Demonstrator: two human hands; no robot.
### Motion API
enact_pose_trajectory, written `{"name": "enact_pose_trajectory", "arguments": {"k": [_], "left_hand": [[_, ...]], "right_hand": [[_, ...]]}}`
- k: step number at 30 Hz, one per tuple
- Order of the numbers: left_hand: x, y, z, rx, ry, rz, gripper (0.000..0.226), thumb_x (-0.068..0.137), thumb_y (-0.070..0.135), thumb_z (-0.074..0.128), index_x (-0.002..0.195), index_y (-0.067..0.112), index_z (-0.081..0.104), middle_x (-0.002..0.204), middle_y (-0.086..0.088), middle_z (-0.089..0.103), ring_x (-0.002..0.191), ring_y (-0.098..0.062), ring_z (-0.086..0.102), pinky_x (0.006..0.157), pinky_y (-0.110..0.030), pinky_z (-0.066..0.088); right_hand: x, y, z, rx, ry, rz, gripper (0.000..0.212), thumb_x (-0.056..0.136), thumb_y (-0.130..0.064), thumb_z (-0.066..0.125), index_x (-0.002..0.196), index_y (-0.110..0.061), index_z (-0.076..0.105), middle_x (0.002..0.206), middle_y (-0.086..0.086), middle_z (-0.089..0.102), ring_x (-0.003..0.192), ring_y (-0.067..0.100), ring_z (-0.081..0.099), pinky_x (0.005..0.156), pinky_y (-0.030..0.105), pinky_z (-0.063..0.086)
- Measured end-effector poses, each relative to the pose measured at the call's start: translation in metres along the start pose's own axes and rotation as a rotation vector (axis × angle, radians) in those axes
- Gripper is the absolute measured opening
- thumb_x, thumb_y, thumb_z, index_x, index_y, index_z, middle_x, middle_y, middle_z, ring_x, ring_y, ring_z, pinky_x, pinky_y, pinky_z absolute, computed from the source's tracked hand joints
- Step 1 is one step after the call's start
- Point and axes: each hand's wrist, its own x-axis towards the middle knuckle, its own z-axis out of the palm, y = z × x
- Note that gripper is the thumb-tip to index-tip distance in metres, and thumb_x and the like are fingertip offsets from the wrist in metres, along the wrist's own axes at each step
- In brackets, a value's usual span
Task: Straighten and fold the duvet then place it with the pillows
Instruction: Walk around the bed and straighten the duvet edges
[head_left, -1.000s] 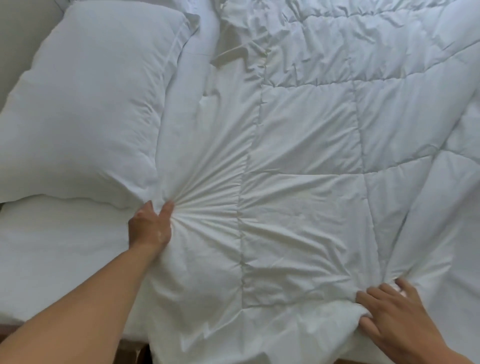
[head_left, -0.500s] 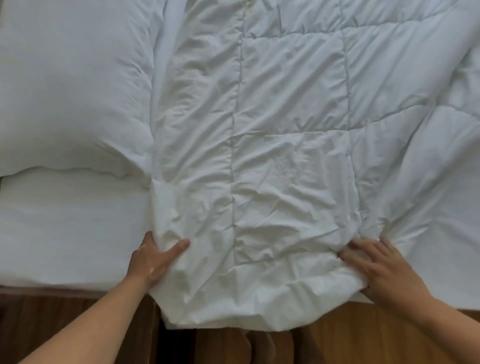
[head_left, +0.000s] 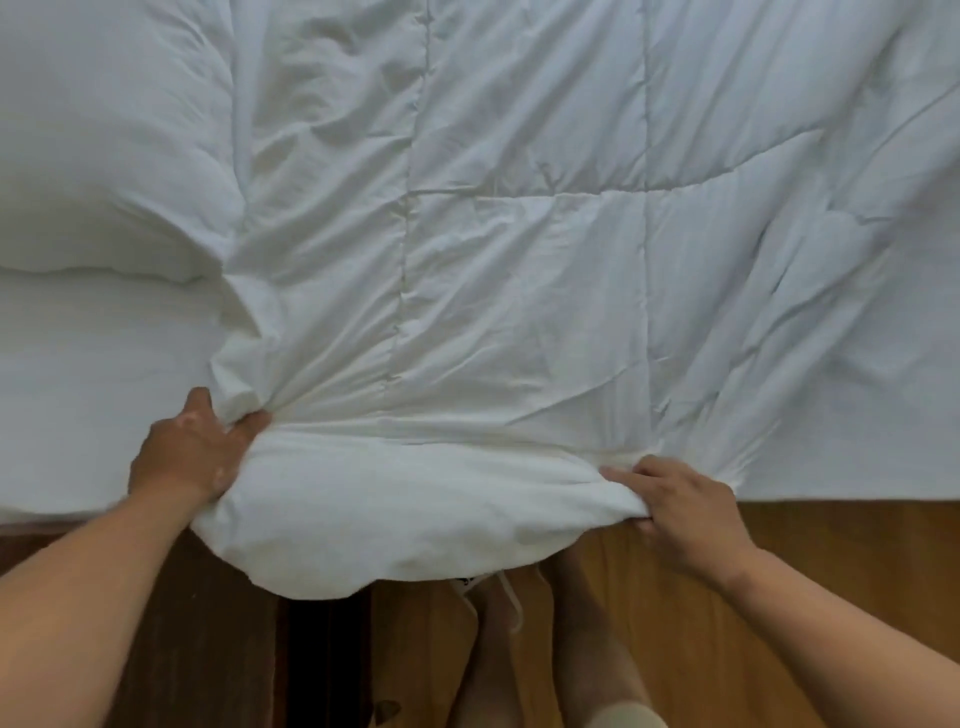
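Two hands on the duvet (head_left: 519, 286) near edge: left hand (head_left: 192, 452) clutches bunched fabric, right hand (head_left: 680, 504) apparently pinches the hem

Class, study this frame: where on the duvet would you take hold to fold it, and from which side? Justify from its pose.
Grip the duvet by its near edge, the free bulge overhanging the bed, at two spread points, as the left hand and right hand do. Come from the near side: elsewhere it lies flat, with the pillow against its left.
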Motion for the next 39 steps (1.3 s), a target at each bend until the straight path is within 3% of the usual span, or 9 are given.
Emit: {"name": "enact_pose_trajectory", "arguments": {"k": [3, 7, 9, 13, 17, 22, 28, 33, 39], "left_hand": [[-0.013, 0.033, 0.004, 0.017, 0.082, -0.027, 0.068, 0.087, 0.053, 0.062, 0.132, 0.014, 0.028, 0.13, -0.026, 0.045, 0.118, -0.046, 0.047, 0.092, -0.053, 0.041], [-0.053, 0.103, 0.017, 0.047, 0.271, 0.38, 0.082, 0.077, 0.042, 0.068, 0.146, 0.027, 0.027, 0.146, -0.012, 0.027, 0.135, -0.036, 0.028, 0.109, -0.056, 0.024], [-0.083, 0.15, 0.034, 0.025, 0.18, 0.595, 0.077, 0.078, 0.041, 0.073, 0.145, 0.025, 0.039, 0.146, -0.009, 0.033, 0.134, -0.037, 0.033, 0.109, -0.056, 0.031], [-0.147, 0.258, 0.072, -0.079, -0.088, 0.923, 0.059, 0.085, 0.037, 0.068, 0.139, 0.025, 0.048, 0.135, 0.0, 0.045, 0.123, -0.024, 0.048, 0.105, -0.04, 0.046], [-0.2, 0.363, 0.1, -0.065, -0.257, 1.073, 0.052, 0.092, 0.041, 0.059, 0.14, 0.032, 0.041, 0.132, 0.003, 0.052, 0.12, -0.019, 0.054, 0.102, -0.036, 0.047], [-0.242, 0.496, 0.124, -0.063, -0.225, 1.097, 0.055, 0.094, 0.048, 0.055, 0.142, 0.03, 0.034, 0.132, 0.001, 0.049, 0.121, -0.022, 0.051, 0.101, -0.041, 0.047], [-0.239, 0.619, 0.156, 0.046, 0.027, 0.837, 0.095, 0.081, 0.063, 0.062, 0.152, 0.034, 0.006, 0.144, -0.007, 0.029, 0.13, -0.03, 0.034, 0.107, -0.045, 0.039], [-0.211, 0.629, 0.174, 0.123, 0.206, 0.876, 0.071, 0.092, 0.032, 0.056, 0.154, 0.031, 0.021, 0.12, -0.008, 0.049, 0.103, -0.032, 0.055, 0.082, -0.043, 0.049], [-0.231, 0.62, 0.173, -0.052, -0.081, 1.082, 0.066, 0.089, 0.026, 0.065, 0.15, 0.038, 0.04, 0.125, -0.004, 0.066, 0.104, -0.029, 0.064, 0.093, -0.04, 0.051]], "right_hand": [[-0.005, 0.005, 0.005, -0.027, -0.098, -0.032, 0.066, 0.086, -0.043, 0.052, 0.15, -0.047, 0.037, 0.121, -0.014, 0.058, 0.115, 0.015, 0.057, 0.088, 0.031, 0.051], [-0.003, 0.023, -0.03, 0.126, -0.152, -0.047, 0.078, 0.079, -0.06, 0.066, 0.15, -0.039, 0.041, 0.139, -0.012, 0.05, 0.128, 0.012, 0.048, 0.111, 0.03, 0.035], [-0.005, 0.047, -0.046, 0.237, -0.028, 0.048, 0.075, 0.078, -0.069, 0.064, 0.144, -0.037, 0.049, 0.133, -0.013, 0.053, 0.123, 0.009, 0.05, 0.109, 0.03, 0.04], [0.007, 0.121, -0.08, 0.461, 0.357, 0.452, 0.047, 0.089, -0.039, 0.07, 0.131, -0.02, 0.059, 0.124, 0.0, 0.059, 0.114, 0.018, 0.056, 0.1, 0.031, 0.044], [0.029, 0.206, -0.119, 0.714, 0.363, 0.797, 0.051, 0.095, -0.036, 0.063, 0.14, -0.017, 0.049, 0.132, 0.006, 0.057, 0.117, 0.024, 0.058, 0.1, 0.037, 0.046], [0.089, 0.291, -0.154, 1.171, 0.37, 0.818, 0.068, 0.081, -0.051, 0.065, 0.138, -0.018, 0.051, 0.108, 0.009, 0.071, 0.091, 0.026, 0.072, 0.089, 0.05, 0.059], [0.158, 0.311, -0.184, 1.527, 0.287, 0.573, 0.025, 0.085, -0.041, 0.074, 0.095, -0.019, 0.067, 0.094, 0.004, 0.076, 0.082, 0.024, 0.075, 0.069, 0.036, 0.063], [0.184, 0.32, -0.169, 1.319, 0.396, 0.543, 0.049, 0.068, -0.052, 0.073, 0.108, -0.023, 0.071, 0.106, 0.001, 0.075, 0.099, 0.026, 0.071, 0.089, 0.042, 0.059], [0.115, 0.347, -0.15, 1.212, 0.44, 0.565, 0.037, 0.084, -0.042, 0.072, 0.113, -0.022, 0.065, 0.107, -0.001, 0.072, 0.1, 0.023, 0.067, 0.084, 0.032, 0.052]]}}
